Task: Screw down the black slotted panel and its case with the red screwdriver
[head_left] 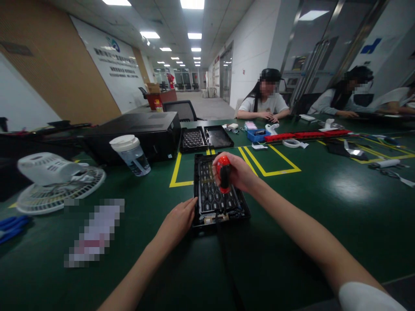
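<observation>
A shallow black plastic case [246, 211] lies on the green table before me, with rows of dark rounded cells inside and small parts with wiring along its near end. My right hand [238, 170] is closed round the red and black handle of a screwdriver [223, 172], held upright over the case. Its thin shaft points down towards the near end; I cannot tell whether the tip touches a screw. At the case's left wall, my left hand [180, 216] grips the edge, fingers close together. A dark strap or cable [227, 259] runs from the near end towards me.
To the left are a lidded cup [136, 157], a white fan [58, 181], a black computer case [142, 129] and blue-handled tool [13, 226]. Behind stands another opened black case [220, 137]. A blue tray [257, 136] and red strips [304, 136] lie farther right. Other people sit across the table.
</observation>
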{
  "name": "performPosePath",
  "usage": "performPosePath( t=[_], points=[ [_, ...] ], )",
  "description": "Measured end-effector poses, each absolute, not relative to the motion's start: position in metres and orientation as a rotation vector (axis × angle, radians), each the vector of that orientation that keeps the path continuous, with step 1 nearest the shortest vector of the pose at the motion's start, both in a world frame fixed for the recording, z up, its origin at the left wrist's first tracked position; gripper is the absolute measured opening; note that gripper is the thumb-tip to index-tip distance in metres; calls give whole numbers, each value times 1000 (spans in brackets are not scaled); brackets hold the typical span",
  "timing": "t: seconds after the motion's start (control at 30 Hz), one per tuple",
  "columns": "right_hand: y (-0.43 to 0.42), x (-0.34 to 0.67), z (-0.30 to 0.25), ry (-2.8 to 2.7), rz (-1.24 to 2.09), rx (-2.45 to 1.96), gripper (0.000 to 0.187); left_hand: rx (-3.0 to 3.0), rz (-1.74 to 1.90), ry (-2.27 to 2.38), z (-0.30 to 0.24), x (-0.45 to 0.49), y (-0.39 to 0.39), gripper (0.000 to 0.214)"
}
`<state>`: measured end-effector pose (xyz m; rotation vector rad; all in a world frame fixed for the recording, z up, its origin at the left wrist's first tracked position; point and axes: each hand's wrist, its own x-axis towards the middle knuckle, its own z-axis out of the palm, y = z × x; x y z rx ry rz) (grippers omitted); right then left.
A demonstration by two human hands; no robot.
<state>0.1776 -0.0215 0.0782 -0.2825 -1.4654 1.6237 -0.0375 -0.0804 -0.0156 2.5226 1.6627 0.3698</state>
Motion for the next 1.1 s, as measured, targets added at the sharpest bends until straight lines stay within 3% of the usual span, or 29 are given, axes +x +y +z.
performPosePath(
  t=[0.33,0.6,0.73,1.1],
  points=[
    [20,169,82,-1661,2021,51,39,2548,407,1653,-19,-37,-79,43],
    [33,152,77,-1627,2402,424,21,2554,389,1656,-21,-37,-78,43],
    [27,148,78,-1532,2431,641,22,2548,371,1671,-22,-37,-78,44],
    [10,152,79,-1510,2279,422,29,2557,407,1654,-19,-36,-78,43]
  ],
)
